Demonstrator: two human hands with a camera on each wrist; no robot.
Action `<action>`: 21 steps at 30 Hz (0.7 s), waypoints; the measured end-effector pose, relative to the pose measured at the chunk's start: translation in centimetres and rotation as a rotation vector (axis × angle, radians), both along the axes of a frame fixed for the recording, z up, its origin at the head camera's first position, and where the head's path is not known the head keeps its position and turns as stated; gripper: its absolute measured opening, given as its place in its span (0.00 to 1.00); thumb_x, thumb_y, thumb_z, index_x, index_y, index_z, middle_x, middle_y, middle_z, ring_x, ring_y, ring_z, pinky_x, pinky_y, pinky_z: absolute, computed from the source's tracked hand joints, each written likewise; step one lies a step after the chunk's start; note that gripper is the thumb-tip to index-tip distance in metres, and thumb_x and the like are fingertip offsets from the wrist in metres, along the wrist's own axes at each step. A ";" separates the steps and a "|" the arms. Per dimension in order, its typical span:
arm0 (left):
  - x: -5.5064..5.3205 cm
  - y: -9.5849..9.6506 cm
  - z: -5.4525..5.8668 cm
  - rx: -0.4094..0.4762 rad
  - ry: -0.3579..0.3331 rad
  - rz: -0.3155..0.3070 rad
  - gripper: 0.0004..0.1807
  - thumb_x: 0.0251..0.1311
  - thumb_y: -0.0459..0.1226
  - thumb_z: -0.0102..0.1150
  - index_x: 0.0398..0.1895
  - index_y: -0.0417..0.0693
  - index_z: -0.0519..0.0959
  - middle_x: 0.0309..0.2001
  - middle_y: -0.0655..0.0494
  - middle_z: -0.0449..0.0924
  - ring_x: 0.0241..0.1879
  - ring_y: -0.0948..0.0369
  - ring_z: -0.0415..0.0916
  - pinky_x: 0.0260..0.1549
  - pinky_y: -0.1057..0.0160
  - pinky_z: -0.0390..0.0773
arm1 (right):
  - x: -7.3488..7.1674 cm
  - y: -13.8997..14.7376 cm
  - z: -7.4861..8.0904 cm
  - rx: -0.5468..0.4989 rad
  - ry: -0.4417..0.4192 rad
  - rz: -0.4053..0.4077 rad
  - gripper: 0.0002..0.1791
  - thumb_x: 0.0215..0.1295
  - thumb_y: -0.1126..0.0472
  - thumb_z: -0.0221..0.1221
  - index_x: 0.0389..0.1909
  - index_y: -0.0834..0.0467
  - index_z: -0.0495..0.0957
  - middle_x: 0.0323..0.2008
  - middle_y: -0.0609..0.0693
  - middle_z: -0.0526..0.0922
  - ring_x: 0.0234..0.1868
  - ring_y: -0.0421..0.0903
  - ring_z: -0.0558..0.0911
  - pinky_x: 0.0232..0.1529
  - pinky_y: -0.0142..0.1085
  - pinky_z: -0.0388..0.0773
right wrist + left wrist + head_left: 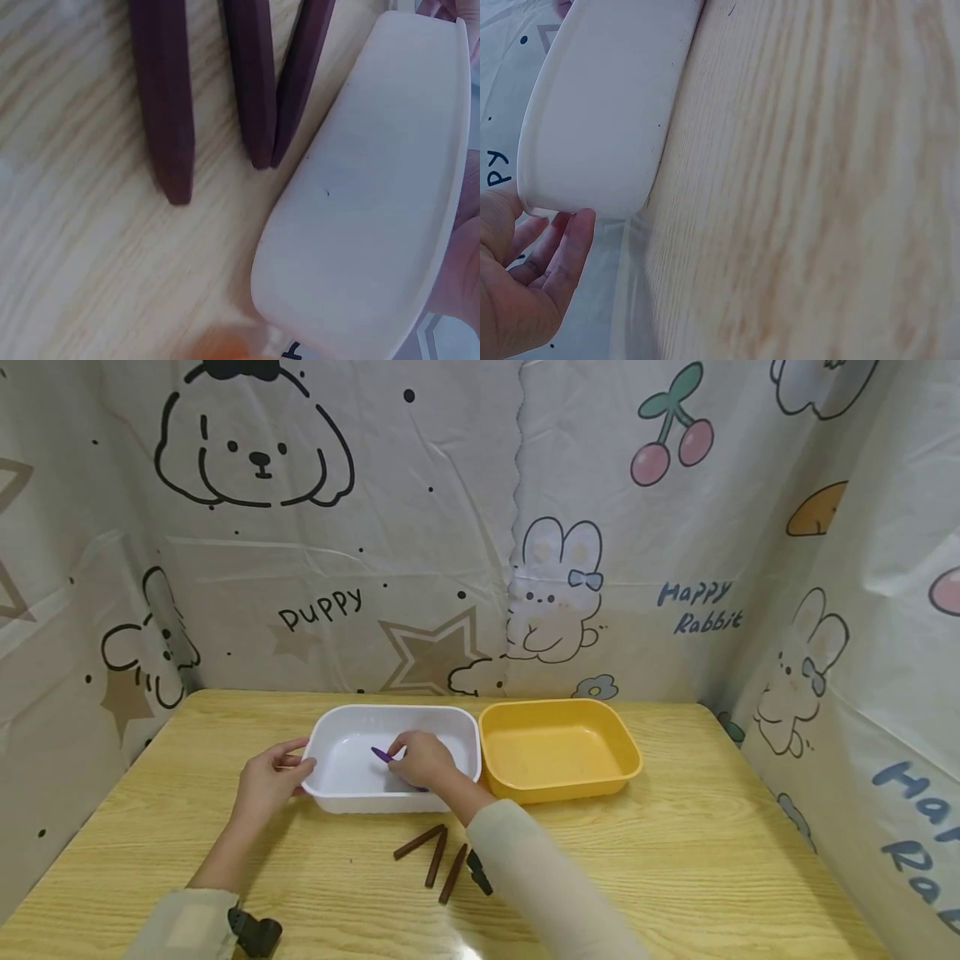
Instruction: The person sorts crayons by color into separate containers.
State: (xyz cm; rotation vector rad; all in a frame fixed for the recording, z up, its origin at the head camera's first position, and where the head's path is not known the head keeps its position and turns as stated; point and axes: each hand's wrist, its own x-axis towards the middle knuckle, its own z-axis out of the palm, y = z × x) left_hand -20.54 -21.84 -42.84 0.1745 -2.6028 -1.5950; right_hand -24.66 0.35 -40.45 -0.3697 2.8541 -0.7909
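In the head view, my left hand (268,783) holds the left end of a white plastic basin (390,803) by its rim. The left wrist view shows the fingers (571,251) against the basin's outer end wall. My right hand (423,760) is inside the basin and pinches a slim purple stick (381,754) with a tapered end. A bit of purple also shows below that hand on the basin floor, mostly hidden. Three brown sticks lie on the table in front of the basin: one slanted (418,842), one touching it (436,858), one apart (453,874).
A yellow basin (562,792) stands against the white one's right side. Both are on a light wood-grain table (690,877). Printed cloth (450,527) hangs behind the table and along its sides.
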 end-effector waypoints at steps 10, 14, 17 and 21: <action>0.0 0.0 0.1 0.003 0.003 0.001 0.27 0.60 0.37 0.59 0.61 0.35 0.69 0.47 0.34 0.76 0.27 0.75 0.75 0.28 0.67 0.84 | 0.4 -0.5 -0.3 0.004 -0.051 0.019 0.08 0.54 0.58 0.65 0.36 0.51 0.83 0.36 0.46 0.83 0.30 0.41 0.73 0.28 0.29 0.67; 0.0 0.1 0.0 0.002 0.004 -0.001 0.26 0.60 0.37 0.59 0.61 0.35 0.69 0.47 0.34 0.76 0.28 0.73 0.76 0.28 0.67 0.84 | 0.4 -0.5 -0.2 0.021 -0.044 0.025 0.08 0.54 0.58 0.64 0.36 0.52 0.83 0.37 0.46 0.84 0.32 0.41 0.74 0.31 0.29 0.69; 0.0 0.1 0.0 0.002 0.006 -0.002 0.26 0.60 0.37 0.58 0.61 0.36 0.69 0.46 0.34 0.77 0.28 0.73 0.76 0.28 0.67 0.84 | 0.3 -0.5 -0.2 0.036 -0.033 0.026 0.07 0.55 0.58 0.64 0.35 0.52 0.83 0.37 0.46 0.84 0.33 0.41 0.75 0.33 0.29 0.71; -0.1 0.1 0.0 -0.005 0.003 0.000 0.26 0.60 0.36 0.58 0.61 0.36 0.69 0.46 0.34 0.77 0.28 0.72 0.77 0.28 0.66 0.84 | 0.3 -0.5 -0.4 0.044 -0.050 0.025 0.06 0.55 0.59 0.63 0.35 0.52 0.83 0.36 0.46 0.84 0.32 0.41 0.74 0.33 0.30 0.71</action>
